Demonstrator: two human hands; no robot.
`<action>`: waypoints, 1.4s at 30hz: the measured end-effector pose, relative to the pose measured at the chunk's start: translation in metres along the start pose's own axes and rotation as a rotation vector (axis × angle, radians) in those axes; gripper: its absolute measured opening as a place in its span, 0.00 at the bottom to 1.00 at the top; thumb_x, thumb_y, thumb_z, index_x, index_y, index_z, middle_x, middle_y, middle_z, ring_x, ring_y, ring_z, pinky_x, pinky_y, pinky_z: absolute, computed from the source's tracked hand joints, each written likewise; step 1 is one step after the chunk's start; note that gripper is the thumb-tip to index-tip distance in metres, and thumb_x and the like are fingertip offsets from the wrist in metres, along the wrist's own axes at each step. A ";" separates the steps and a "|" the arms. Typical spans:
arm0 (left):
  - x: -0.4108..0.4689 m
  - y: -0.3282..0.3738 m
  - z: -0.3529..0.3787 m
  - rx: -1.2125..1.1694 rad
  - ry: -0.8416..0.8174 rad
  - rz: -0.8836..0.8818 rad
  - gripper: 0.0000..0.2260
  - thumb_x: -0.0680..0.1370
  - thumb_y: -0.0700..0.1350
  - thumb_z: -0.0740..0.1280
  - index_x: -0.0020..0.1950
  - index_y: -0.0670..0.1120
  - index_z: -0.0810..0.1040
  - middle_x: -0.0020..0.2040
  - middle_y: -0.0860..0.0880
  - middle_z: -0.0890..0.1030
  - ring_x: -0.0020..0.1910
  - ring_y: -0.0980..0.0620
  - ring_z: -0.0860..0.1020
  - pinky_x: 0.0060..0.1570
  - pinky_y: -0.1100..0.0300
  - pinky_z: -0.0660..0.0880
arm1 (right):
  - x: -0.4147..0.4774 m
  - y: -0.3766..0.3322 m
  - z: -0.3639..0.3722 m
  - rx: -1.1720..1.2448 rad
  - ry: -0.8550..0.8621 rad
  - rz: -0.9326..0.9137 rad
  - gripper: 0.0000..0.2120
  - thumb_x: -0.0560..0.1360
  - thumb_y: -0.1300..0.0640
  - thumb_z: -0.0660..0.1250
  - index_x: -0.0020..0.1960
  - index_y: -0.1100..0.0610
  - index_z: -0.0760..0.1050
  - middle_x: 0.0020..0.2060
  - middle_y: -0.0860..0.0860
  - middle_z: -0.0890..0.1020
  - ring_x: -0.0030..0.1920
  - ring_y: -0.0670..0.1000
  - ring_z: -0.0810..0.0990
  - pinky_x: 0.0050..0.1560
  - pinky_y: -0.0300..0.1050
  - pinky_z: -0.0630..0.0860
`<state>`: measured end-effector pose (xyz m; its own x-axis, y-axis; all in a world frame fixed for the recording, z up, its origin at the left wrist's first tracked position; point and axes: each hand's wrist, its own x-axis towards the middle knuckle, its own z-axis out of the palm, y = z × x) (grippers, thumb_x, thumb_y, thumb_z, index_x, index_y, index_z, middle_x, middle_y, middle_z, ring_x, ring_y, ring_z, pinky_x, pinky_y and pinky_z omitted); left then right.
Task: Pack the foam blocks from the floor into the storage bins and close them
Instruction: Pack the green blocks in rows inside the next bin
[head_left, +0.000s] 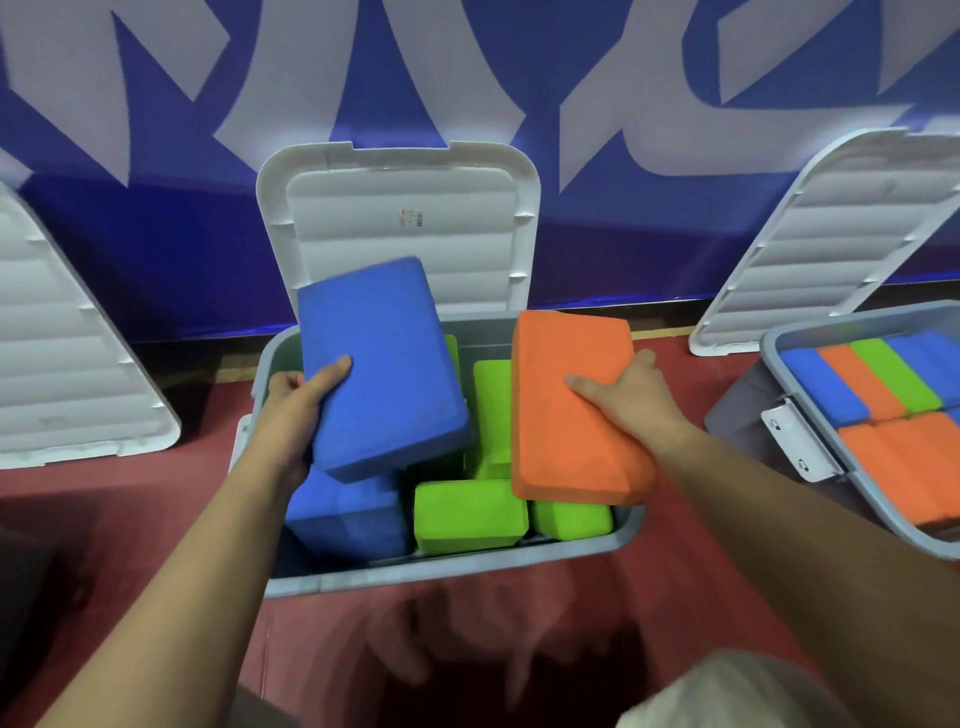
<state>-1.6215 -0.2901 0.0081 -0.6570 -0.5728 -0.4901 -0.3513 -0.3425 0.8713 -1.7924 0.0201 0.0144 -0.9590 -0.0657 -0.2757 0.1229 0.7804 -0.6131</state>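
Observation:
A grey storage bin (447, 569) stands open in front of me, its white lid (400, 228) leaning against the wall behind. My left hand (298, 400) grips a blue foam block (384, 364) over the bin's left half. My right hand (623, 397) grips an orange foam block (566, 415), held above the right half. Inside lie another blue block (345, 517) and green blocks (470, 514), partly hidden under the held ones.
A second open bin (779, 332) at the right holds rows of blue, orange and green blocks, its lid (831, 234) propped on the blue wall banner. Another white lid (67, 353) leans at the left. The floor is red.

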 end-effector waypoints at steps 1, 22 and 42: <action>-0.001 0.009 0.007 -0.021 -0.048 0.000 0.40 0.62 0.63 0.79 0.63 0.40 0.70 0.60 0.42 0.81 0.54 0.42 0.83 0.57 0.39 0.77 | -0.001 -0.001 0.000 0.003 -0.006 0.001 0.42 0.66 0.39 0.77 0.64 0.62 0.61 0.63 0.61 0.73 0.64 0.60 0.73 0.61 0.53 0.72; -0.044 0.021 0.202 0.279 -0.473 0.119 0.26 0.70 0.56 0.66 0.66 0.51 0.65 0.56 0.50 0.78 0.52 0.52 0.78 0.57 0.54 0.73 | 0.003 0.022 -0.049 0.793 -0.329 0.120 0.22 0.75 0.39 0.67 0.60 0.54 0.79 0.52 0.50 0.86 0.53 0.52 0.85 0.62 0.52 0.77; -0.029 0.031 0.199 0.176 -0.406 0.077 0.25 0.71 0.60 0.65 0.66 0.55 0.72 0.59 0.56 0.79 0.55 0.54 0.78 0.59 0.49 0.74 | 0.037 -0.015 -0.071 0.516 -0.320 0.162 0.24 0.66 0.35 0.68 0.54 0.49 0.81 0.48 0.49 0.85 0.53 0.55 0.82 0.61 0.56 0.74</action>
<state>-1.7459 -0.1353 0.0539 -0.8820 -0.2409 -0.4049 -0.3759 -0.1585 0.9130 -1.8473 0.0503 0.0657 -0.8034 -0.2170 -0.5545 0.4445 0.4010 -0.8010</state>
